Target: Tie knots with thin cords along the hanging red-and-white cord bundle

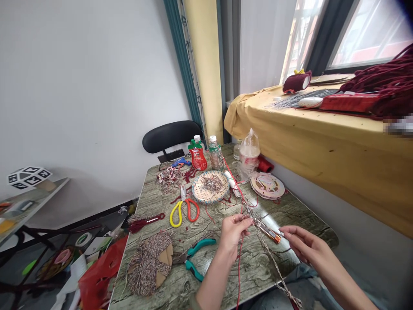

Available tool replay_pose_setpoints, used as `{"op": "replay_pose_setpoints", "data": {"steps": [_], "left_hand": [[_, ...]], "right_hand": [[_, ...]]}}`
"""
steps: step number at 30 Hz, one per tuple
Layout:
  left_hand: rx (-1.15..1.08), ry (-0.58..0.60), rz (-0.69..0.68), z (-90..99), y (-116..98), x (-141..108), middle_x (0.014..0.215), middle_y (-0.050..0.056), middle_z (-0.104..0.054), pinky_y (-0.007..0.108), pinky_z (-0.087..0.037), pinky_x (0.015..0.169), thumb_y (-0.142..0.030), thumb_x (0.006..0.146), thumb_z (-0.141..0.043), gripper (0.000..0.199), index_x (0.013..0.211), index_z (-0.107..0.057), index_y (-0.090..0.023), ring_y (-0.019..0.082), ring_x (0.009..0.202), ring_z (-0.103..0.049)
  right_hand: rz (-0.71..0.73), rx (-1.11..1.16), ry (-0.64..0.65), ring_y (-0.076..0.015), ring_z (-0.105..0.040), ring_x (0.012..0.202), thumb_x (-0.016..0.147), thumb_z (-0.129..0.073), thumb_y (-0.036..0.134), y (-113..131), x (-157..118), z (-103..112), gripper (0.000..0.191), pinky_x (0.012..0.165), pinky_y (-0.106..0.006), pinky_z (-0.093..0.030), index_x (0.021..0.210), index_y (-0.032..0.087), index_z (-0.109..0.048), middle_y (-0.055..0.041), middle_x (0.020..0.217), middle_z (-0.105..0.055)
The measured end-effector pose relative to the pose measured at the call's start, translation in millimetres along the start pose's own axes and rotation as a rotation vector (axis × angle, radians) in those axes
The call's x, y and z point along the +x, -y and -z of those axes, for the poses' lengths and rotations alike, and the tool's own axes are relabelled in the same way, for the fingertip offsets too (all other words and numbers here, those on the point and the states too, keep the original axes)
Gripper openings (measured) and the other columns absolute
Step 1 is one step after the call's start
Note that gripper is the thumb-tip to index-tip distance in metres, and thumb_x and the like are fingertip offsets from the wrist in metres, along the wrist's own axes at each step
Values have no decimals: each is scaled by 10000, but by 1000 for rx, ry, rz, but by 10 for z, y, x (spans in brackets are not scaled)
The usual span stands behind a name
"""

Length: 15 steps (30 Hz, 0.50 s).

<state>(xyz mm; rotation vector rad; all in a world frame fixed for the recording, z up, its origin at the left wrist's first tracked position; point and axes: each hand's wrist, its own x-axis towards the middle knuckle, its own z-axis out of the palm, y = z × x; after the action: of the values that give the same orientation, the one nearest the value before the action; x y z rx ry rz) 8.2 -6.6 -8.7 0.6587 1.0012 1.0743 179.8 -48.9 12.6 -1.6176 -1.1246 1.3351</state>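
My left hand [232,234] pinches a mottled brown-and-white cord [269,254] between thumb and fingers, above the table. The cord runs down toward my lap and up toward a red string [229,168]. To its right, my right hand [305,243] is closed at the fingertips on what looks like a thin strand of the same cord. A slim orange-ended tool [274,236], perhaps a utility knife, lies between the hands. Teal-handled pliers [195,260] rest left of my left forearm, touching a card wound with mottled cord [146,265].
Scissors [183,209] with yellow and red handles lie near a woven basket [195,196] of thread scraps. Behind stand a red pouch [197,158], a bottle [215,154] and a bagged cup [250,153]. Round discs [268,186] lie right; a cloth-covered ledge [284,125] borders the table.
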Motion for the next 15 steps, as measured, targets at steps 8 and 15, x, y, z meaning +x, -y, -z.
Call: {"op": "replay_pose_setpoints", "data": {"steps": [8, 15], "left_hand": [[24, 16, 27, 39, -4, 7, 624, 20, -584, 190, -382, 495, -291, 523, -724, 265, 699, -631, -116, 65, 499, -458], [73, 70, 58, 169, 11, -36, 706, 62, -650, 213, -404, 536, -320, 540, -712, 379, 835, -601, -108, 77, 514, -489]], "right_hand": [[-24, -34, -19, -109, -359, 426, 639, -505, 590, -175, -90, 206, 474, 393, -225, -254, 909, 200, -532, 28, 499, -456], [78, -231, 9, -112, -440, 411, 699, -453, 538, -79, 124, -69, 460, 431, -253, -353, 961, 171, -548, -49, 769, -637]]}}
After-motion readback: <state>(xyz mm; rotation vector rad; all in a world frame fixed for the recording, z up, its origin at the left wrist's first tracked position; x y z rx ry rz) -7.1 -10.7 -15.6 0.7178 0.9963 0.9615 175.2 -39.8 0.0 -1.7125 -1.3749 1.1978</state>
